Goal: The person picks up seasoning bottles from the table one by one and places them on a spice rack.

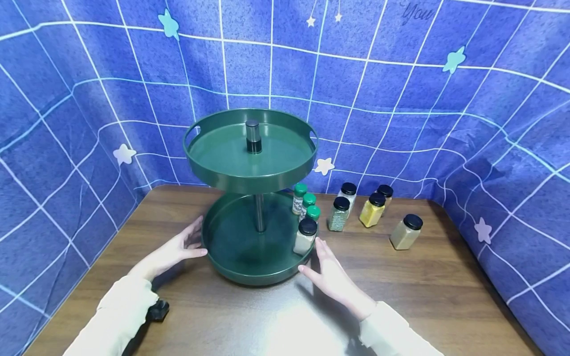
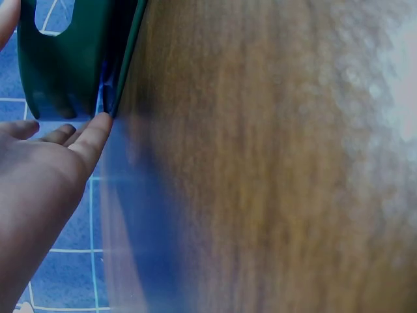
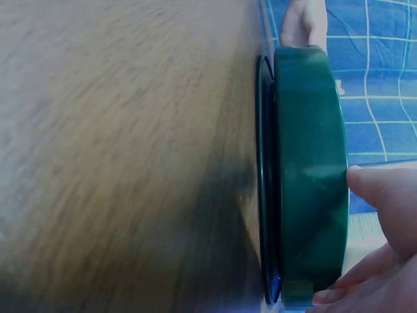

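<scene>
A green two-tier round tray stands on the table, its upper tier above the lower tier. My left hand touches the left side of the lower rim, thumb towards the front and fingers further back. On the opposite side, my right hand rests its thumb and fingertips against the rim. Inside the lower tier, along the right edge, are a black-lidded jar with pale contents and three green-lidded jars. The upper tier partly covers the lower tier's back.
Right of the tray stand several black-lidded jars: one with green flakes, a yellow one, a beige one and two behind. A blue star-patterned cloth hangs behind the wooden table. Something black shows by my left sleeve.
</scene>
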Demonstrator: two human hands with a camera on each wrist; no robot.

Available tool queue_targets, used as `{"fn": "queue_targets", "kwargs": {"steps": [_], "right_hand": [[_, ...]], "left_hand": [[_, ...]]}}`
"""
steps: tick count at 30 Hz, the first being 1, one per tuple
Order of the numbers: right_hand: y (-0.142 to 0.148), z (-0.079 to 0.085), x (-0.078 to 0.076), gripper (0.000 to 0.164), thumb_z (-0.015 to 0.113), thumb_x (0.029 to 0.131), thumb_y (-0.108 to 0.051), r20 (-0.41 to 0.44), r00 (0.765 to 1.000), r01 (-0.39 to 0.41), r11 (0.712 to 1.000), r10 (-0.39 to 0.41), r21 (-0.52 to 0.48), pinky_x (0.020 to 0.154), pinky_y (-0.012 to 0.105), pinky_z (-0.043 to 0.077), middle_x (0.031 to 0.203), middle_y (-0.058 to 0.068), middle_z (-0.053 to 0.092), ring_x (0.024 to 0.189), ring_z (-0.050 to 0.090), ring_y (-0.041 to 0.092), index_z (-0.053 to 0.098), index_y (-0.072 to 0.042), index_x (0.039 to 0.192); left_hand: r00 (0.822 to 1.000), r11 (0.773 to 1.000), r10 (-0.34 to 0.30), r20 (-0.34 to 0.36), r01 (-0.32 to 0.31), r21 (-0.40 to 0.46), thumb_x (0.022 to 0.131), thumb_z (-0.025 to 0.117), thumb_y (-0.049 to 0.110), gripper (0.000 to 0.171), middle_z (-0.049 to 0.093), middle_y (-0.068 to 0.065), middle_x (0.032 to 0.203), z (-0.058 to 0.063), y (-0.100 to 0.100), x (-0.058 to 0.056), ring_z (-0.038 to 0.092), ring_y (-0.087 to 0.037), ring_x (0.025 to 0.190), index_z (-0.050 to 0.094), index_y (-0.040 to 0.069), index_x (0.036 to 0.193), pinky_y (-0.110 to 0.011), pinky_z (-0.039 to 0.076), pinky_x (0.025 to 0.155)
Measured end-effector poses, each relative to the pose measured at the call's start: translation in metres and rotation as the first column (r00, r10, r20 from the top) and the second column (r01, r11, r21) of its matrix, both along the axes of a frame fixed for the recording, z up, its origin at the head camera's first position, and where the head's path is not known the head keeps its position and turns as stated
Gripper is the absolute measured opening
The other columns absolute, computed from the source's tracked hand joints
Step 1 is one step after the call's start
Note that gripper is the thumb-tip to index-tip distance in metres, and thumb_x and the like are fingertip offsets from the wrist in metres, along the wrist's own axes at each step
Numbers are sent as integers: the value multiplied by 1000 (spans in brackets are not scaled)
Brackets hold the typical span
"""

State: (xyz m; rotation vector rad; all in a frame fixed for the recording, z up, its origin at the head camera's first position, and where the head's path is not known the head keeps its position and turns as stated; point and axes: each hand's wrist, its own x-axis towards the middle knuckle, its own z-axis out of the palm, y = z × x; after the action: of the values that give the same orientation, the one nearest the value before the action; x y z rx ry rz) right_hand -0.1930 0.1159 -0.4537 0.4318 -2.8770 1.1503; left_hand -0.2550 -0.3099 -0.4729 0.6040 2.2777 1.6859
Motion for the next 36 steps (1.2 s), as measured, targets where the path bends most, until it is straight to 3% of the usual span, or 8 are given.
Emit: {"fn": "queue_targets", "kwargs": {"steps": [5,11,16,18,24,36], "right_hand": [[-2,1,-4,87,64,87,-42,7,1000,14,1000,-14,-9,114,51,19,152,24,22,142,18,38,22,5,147],[-1,0,-9,90,65,86,-44,16,1000,25,1000,-24,-20,114,50,20,152,26,22,141,19,39,21,6,147],[1,-2,-16,91,66,85,-44,7,1000,23,1000,-23,-13,114,50,21,151,27,22,141,21,38,21,6,147],[1,-3,-18,91,67,85,-43,4,1000,19,1000,-19,-17,114,50,22,151,26,22,140,22,38,20,5,147],[5,-4,-24,93,67,84,-43,-4,1000,3,1000,-3,-11,114,48,22,152,25,22,140,23,37,19,4,148],[11,-4,-29,93,67,84,-44,11,1000,-11,999,11,-37,114,48,22,152,23,23,141,23,35,19,2,149]], "left_hand": [[1000,1000,7,-10,-8,-23,89,65,10,94,1,-19,157,1,0,0,16,-45,139,-5,12,152,-26,37,105],[1000,999,22,3,-21,-40,89,65,12,94,-1,-19,157,0,0,-2,17,-46,138,-5,13,152,-22,37,104],[1000,999,15,-5,-15,-45,90,63,13,93,-2,-18,158,-2,0,-3,16,-45,139,-6,12,152,-37,32,108],[1000,999,15,-7,-15,-44,90,64,13,93,-2,-18,158,-2,-1,-4,16,-45,139,-5,13,152,-34,33,108],[1000,1000,5,-1,-5,-18,90,64,11,93,-2,-19,157,-3,-2,-4,14,-46,139,-5,12,152,-10,36,97],[1000,1000,2,18,-1,-20,88,66,12,95,-3,-13,159,0,0,-4,14,-42,141,-4,14,153,-10,36,97]]}}
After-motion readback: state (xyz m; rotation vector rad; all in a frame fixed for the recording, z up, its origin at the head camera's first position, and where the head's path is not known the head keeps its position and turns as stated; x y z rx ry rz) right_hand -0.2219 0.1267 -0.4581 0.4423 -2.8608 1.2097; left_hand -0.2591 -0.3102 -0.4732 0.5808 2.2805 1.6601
